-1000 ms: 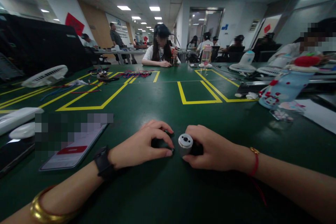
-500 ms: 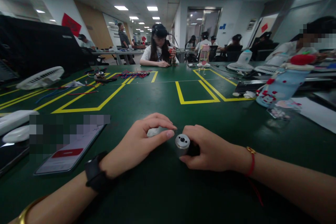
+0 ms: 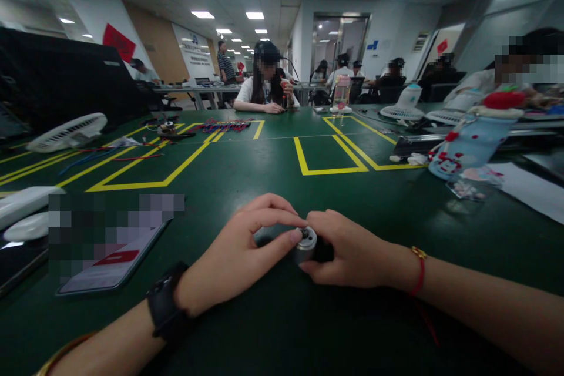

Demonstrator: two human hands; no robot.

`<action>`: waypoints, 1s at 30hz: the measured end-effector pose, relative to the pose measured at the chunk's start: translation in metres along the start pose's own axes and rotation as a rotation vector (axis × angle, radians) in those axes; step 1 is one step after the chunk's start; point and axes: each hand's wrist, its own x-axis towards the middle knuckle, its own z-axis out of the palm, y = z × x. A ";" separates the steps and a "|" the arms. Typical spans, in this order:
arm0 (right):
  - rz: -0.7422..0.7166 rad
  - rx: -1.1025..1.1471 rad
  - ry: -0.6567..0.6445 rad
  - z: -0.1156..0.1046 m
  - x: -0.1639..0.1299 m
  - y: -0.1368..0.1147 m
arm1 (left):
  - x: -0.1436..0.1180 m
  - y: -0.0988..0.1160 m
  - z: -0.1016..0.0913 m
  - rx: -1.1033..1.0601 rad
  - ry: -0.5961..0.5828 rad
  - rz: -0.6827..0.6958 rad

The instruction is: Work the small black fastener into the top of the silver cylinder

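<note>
Fingers (image 3: 288, 239) of the left hand (image 3: 238, 252) are pinching at the motor (image 3: 307, 242) face; the right hand (image 3: 348, 249) is gripping its body on the table (image 3: 273, 176).

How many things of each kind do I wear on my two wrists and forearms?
Black wristwatch: 1
Gold metal bangle: 1
Red string bracelet with gold bead: 1
Total: 3

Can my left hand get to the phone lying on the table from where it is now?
Probably yes. The left hand is at the metal cylinder, and only bare green table lies between it and the phone.
</note>
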 end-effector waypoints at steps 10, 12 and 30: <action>0.007 0.012 0.002 -0.003 0.001 -0.004 | 0.004 -0.040 -0.010 -0.105 0.023 -0.370; 0.012 0.018 0.003 -0.003 0.001 -0.004 | 0.004 -0.043 -0.011 -0.123 0.035 -0.391; 0.033 0.008 -0.016 -0.004 0.001 -0.005 | 0.002 -0.042 -0.009 -0.179 -0.027 -0.361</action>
